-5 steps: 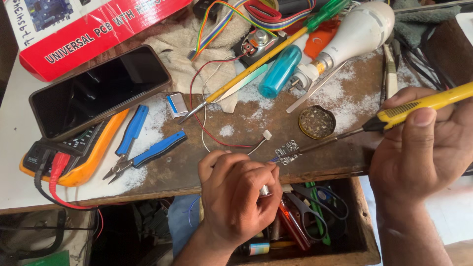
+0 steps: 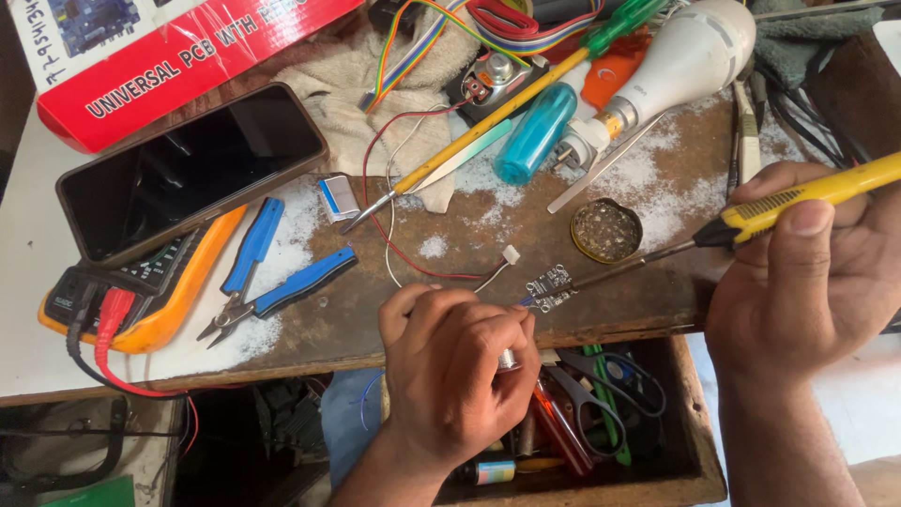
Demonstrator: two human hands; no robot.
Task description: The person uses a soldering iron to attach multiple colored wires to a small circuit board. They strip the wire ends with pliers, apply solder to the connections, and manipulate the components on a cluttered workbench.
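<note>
While the left hand (image 2: 455, 371), fingers curled, pins the small dark circuit board (image 2: 549, 286), the right hand (image 2: 812, 272) grips the yellow-handled soldering iron (image 2: 751, 221), whose long axis slants down-left, tip touching the board.

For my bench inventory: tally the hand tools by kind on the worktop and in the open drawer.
Soldering iron, in the right hand: 1
Screwdriver: 1
Blue-handled pliers: 1
Tweezers: 1
Scissors, in the drawer: 1
Total: 5
The left hand holds no tool.

yellow iron handle (image 2: 826, 192), blue pliers (image 2: 282, 272) — red box (image 2: 188, 66)
</note>
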